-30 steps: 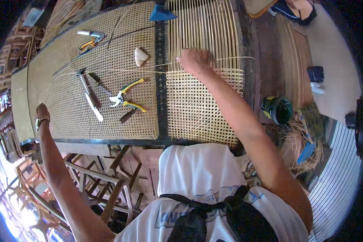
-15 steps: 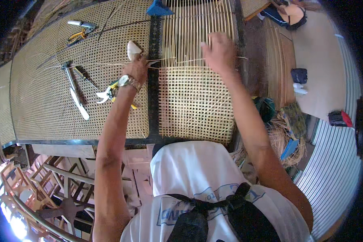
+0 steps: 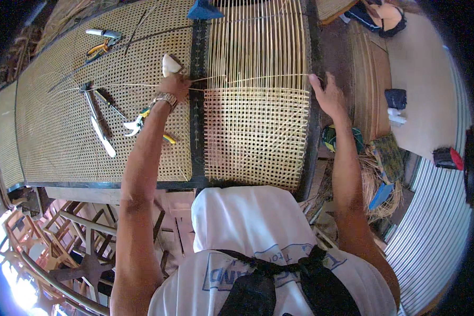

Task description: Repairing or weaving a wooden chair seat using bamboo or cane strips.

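Observation:
My left hand (image 3: 174, 87) is closed around a thin cane strand (image 3: 253, 78) that runs sideways across the lengthwise strands. A white wedge-shaped piece (image 3: 170, 65) juts out just beyond its fingers; whether the hand grips that too is hidden. Past the right edge of the cane panel, my right hand (image 3: 329, 97) has its thumb and fingers apart, the thumb at the strand's right end. Nearer me the cane webbing (image 3: 255, 137) is closely woven. Its far part shows mostly lengthwise strands (image 3: 258, 42).
Left of the dark strip lies woven cane (image 3: 52, 131) bearing pruning shears (image 3: 134, 125), a hammer-like tool (image 3: 96, 113), a screwdriver (image 3: 109, 103) and orange-handled pliers (image 3: 97, 48). A blue block (image 3: 205, 10) sits at the far edge. Loose cane fibres (image 3: 382, 203) lie at lower right.
My right hand has swept rightward from over the lengthwise strands to beyond the panel's edge. The left hand stays almost in place, its wrist turned slightly.

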A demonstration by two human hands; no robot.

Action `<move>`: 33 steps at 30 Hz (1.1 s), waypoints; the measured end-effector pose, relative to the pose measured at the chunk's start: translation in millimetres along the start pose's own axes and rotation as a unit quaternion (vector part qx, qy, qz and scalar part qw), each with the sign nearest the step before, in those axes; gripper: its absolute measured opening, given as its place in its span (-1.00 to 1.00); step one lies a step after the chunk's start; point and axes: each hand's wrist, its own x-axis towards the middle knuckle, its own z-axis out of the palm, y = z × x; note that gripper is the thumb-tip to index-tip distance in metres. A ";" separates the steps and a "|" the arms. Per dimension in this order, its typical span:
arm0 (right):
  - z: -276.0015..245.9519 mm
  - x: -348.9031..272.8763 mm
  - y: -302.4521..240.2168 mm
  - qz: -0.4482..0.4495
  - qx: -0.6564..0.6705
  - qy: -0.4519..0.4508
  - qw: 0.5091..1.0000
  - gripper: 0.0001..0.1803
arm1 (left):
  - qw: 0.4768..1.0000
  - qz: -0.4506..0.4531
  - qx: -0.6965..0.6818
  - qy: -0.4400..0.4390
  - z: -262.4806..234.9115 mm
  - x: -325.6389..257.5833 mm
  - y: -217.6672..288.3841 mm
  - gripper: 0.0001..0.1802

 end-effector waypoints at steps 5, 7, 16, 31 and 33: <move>-2.5 -1.4 0.3 0.032 0.066 -0.050 0.996 0.18 | 0.976 0.134 0.088 0.146 2.8 -7.9 -63.5 -0.79; -7.8 -5.5 -3.5 0.048 0.052 -0.056 0.996 0.20 | 0.984 0.084 0.044 0.153 -8.2 -19.0 -71.0 -0.75; -15.0 -1.7 -8.4 0.071 0.074 -0.046 0.994 0.13 | 0.958 -0.050 0.160 0.234 -86.4 -19.0 -291.9 -0.75; -110.8 -21.5 101.6 -0.101 0.146 -0.006 0.984 -0.65 | 0.974 0.135 -0.001 0.181 30.7 -5.6 -14.8 -0.73; -166.4 -67.1 124.4 -0.101 0.114 0.055 0.987 -0.66 | 0.992 0.077 0.032 0.090 24.2 0.1 -1.9 -0.70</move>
